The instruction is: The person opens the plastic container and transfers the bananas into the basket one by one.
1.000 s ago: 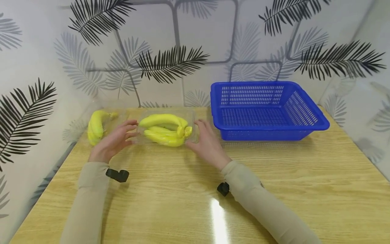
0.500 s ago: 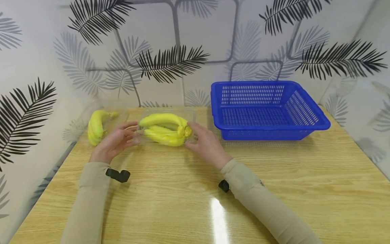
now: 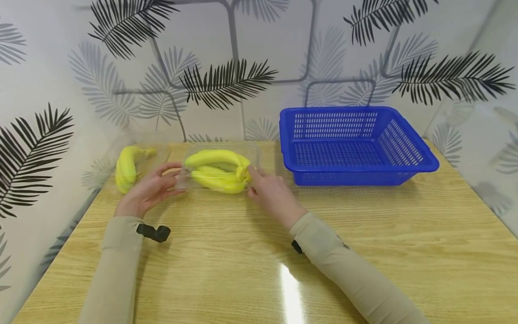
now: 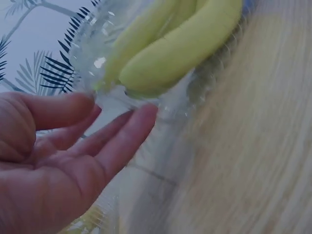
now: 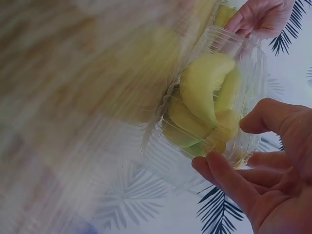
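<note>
A clear plastic clamshell box (image 3: 252, 153) with a bunch of yellow bananas (image 3: 214, 157) inside lies on the table between both hands. My left hand (image 3: 155, 186) holds its left end; in the left wrist view the thumb (image 4: 73, 108) is at the clear corner and the fingers (image 4: 134, 124) are at the lower edge. My right hand (image 3: 273, 191) grips the right end, next to the banana stems. Seen from the right wrist, its thumb (image 5: 258, 122) and fingertips (image 5: 214, 163) lie at two sides of that end.
More bananas (image 3: 127, 168) in another clear box stand at the far left, behind the left hand. A blue slotted basket (image 3: 332, 177) stands at the back right of the wooden table (image 3: 218, 270). A leaf-patterned wall covering (image 3: 259, 103) rises right behind the table.
My right hand has moved slightly left, its fingers drawing in over the box's right end near the stems. The left hand and the box stay almost where they were.
</note>
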A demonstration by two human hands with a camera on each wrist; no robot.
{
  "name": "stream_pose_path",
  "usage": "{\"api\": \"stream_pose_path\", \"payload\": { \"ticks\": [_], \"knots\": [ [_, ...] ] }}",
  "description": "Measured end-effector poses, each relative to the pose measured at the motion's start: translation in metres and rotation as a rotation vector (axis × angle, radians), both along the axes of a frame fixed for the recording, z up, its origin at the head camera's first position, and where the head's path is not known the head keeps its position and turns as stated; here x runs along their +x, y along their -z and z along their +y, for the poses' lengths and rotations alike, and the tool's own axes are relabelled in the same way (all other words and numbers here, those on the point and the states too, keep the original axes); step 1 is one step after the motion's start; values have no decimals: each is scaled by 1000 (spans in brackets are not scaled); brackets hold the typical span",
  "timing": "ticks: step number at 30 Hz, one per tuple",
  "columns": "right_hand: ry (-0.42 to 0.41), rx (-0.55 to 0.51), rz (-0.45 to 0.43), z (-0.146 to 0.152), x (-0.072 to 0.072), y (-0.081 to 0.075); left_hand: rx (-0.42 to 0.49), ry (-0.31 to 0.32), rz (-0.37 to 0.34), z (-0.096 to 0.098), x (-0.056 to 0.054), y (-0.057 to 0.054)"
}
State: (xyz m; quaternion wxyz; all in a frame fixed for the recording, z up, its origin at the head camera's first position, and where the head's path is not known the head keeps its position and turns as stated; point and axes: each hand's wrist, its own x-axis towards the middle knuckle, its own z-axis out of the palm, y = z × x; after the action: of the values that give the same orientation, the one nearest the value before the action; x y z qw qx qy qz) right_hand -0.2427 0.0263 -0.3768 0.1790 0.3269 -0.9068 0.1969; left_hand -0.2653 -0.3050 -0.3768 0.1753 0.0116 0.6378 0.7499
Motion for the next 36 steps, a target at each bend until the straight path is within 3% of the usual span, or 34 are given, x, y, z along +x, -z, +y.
{"api": "stream_pose_path", "payload": {
  "ticks": [7, 12, 22, 36],
  "knots": [
    [127, -54, -39, -1, 2, 0, 11, 52, 45, 1, -2, 7],
    [164, -43, -26, -3, 5, -1, 23, 64, 45, 3, -3, 7],
    [156, -2, 37, -4, 8, -2, -6, 41, 48, 4, -4, 8],
    [87, 63, 41, 3, 5, -16, -113, 49, 75, 1, -3, 7]
  ]
}}
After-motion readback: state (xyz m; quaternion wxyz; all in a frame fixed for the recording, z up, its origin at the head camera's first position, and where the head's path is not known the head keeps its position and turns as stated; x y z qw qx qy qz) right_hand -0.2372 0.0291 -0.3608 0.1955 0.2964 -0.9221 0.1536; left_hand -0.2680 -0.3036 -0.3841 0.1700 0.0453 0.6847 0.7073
